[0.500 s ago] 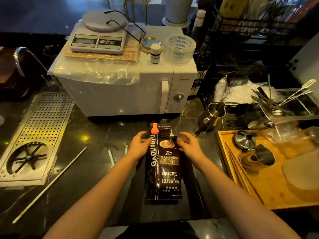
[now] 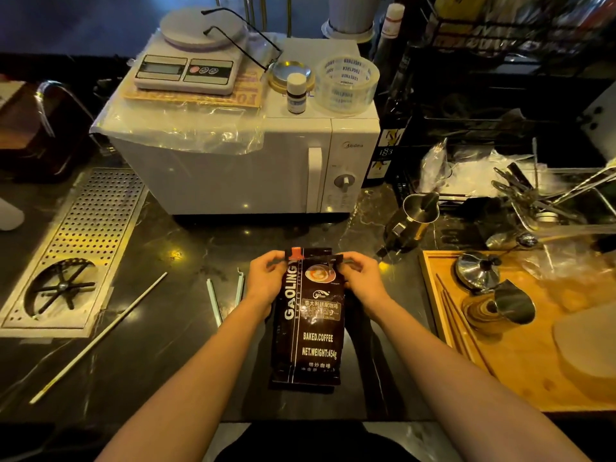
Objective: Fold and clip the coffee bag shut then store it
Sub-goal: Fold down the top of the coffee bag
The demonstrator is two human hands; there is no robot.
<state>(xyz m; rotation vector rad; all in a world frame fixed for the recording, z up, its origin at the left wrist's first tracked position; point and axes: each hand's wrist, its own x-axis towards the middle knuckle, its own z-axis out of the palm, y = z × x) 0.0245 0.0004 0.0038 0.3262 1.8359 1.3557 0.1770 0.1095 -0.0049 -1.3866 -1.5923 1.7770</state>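
Note:
A black coffee bag with white and gold lettering lies flat on the dark counter, its top end pointing away from me. My left hand pinches the bag's top left corner and my right hand pinches the top right corner. The top edge looks creased between my fingers, with an orange tab showing at its upper left. Two pale clip bars lie on the counter just left of my left forearm.
A white microwave stands right behind the bag, with a scale and tape roll on top. A perforated metal drip tray sits left, a long white stick beside it. A steel pitcher and wooden tray are right.
Both hands have closed in on the bag's top corners and now pinch them; before, they rested at the bag's sides. The top edge now looks bent over.

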